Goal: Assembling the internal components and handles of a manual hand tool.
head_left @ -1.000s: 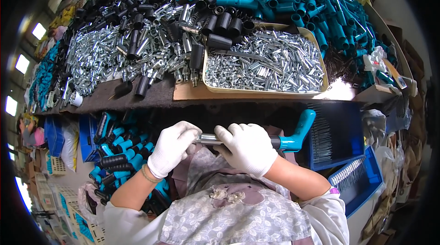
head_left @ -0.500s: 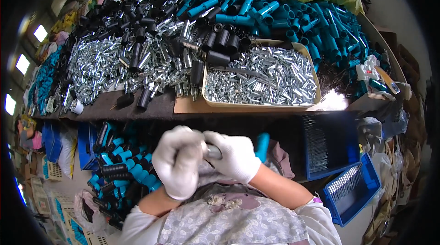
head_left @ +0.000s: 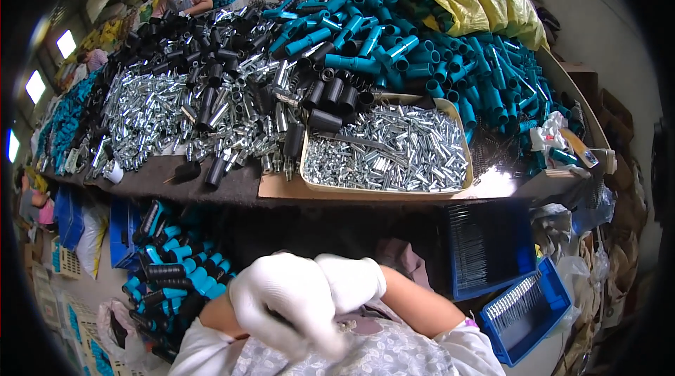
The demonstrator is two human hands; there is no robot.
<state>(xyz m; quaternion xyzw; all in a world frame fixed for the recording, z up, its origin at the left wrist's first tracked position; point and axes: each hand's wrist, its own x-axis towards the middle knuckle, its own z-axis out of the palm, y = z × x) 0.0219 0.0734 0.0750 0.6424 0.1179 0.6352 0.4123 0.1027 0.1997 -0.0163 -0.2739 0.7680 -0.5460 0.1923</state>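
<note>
Left hand: the white-gloved left hand (head_left: pixel 285 302) sits low in the frame's centre, curled into a fist, blurred by motion; what it grips is hidden.
Right hand: the gloved right hand (head_left: pixel 351 281) presses against the left one, fingers wrapped over it; its grasp cannot be told either.
Work piece: no handle or metal rod shows now; if a piece is held, it is buried between the gloves, close to the person's chest over the patterned apron (head_left: pixel 365 355).
Bench: the bench (head_left: pixel 232 190) runs across mid-frame, heaped with parts.
Tray: a tan tray (head_left: pixel 460 186) of small silver metal pieces lies at the centre right of the bench, nearest the hands.
Heaps: black tubes (head_left: pixel 330 95) centre, teal handles (head_left: pixel 436 67) upper right, silver fittings (head_left: pixel 148 116) left.
Below the bench: blue bins (head_left: pixel 524 313) at lower right, a pile of teal and black grips (head_left: pixel 172 277) at lower left.
Doing it well: I judge the two parts should stay in line while the hands push together, pressure along the axis, no twisting off centre.
Change from earlier: one second ago a teal handle with a metal rod stuck out to the right of the hands; half a second ago only its tip showed; now it is out of sight, and the hands have closed up and dropped lower.
</note>
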